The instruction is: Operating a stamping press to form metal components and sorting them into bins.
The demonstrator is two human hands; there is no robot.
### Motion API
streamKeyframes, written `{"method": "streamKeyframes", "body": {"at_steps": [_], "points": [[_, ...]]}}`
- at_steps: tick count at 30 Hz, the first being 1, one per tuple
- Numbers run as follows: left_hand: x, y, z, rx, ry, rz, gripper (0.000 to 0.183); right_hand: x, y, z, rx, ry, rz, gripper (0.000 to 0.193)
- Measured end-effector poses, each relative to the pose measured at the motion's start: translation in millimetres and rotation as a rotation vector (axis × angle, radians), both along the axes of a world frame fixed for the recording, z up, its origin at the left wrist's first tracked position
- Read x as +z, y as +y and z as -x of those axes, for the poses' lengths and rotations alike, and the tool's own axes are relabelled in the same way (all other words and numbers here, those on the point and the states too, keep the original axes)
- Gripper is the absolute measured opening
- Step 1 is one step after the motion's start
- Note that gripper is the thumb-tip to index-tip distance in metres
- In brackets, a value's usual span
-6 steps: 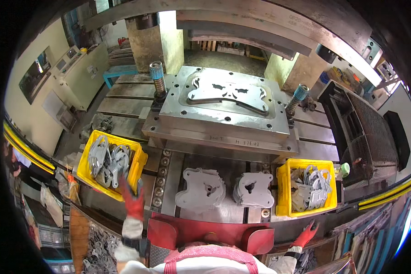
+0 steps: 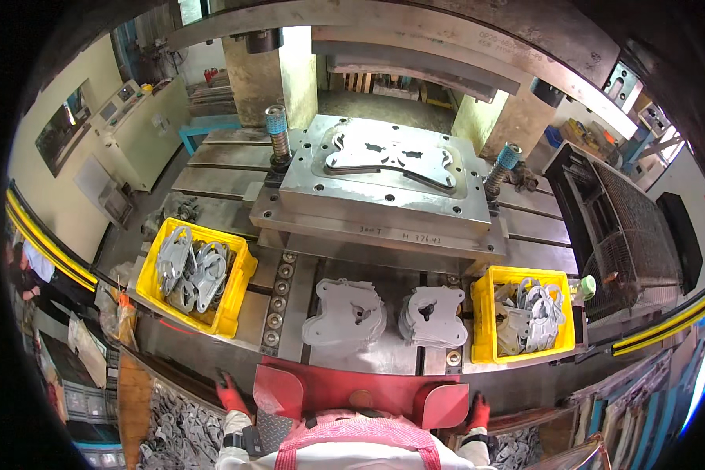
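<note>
My left hand (image 2: 231,394), in a red and black glove, is low at the left of the red guard panel (image 2: 329,384). Its fingers are loosely apart with nothing between them. On the panel's other side, my right hand (image 2: 479,413) hangs close to the rounded red flap, gloved alike; its fingers look loose and hold nothing I can see. Beyond the panel lie two stacks of flat grey metal plates, a left stack (image 2: 343,313) and a right stack (image 2: 433,316). A plate-shaped metal part (image 2: 392,160) rests on the die block (image 2: 384,205).
Yellow bins of grey metal parts stand at left (image 2: 237,317) and right (image 2: 522,356). Spring-wrapped guide posts (image 2: 278,133) flank the die, under the raised upper press (image 2: 423,66). Yellow-striped bars (image 2: 51,239) run along both sides. Loose metal parts (image 2: 182,427) lie below left.
My left hand has drawn back from the left yellow bin toward my body. My right hand has moved inward and down, closer to the red panel.
</note>
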State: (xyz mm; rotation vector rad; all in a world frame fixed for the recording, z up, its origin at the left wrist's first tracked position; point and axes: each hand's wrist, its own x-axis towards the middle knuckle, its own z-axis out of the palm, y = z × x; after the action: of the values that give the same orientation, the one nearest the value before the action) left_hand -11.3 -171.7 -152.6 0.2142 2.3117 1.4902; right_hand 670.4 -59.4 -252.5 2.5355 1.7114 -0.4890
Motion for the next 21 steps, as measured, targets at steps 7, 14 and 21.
{"method": "streamKeyframes", "body": {"at_steps": [7, 14, 21], "points": [[57, -20, -33, -0.780, -0.035, 0.616, 0.045, -55, -41, 38, -0.328, 0.508, 0.186, 0.025], [69, -25, -22, -0.956, 0.160, 0.795, 0.035, -78, -52, 25, -0.341, 0.461, 0.273, 0.025], [17, -49, -2, -1.078, 0.267, 0.827, 0.035, -115, -61, -11, -0.310, 0.415, 0.318, 0.026]]}}
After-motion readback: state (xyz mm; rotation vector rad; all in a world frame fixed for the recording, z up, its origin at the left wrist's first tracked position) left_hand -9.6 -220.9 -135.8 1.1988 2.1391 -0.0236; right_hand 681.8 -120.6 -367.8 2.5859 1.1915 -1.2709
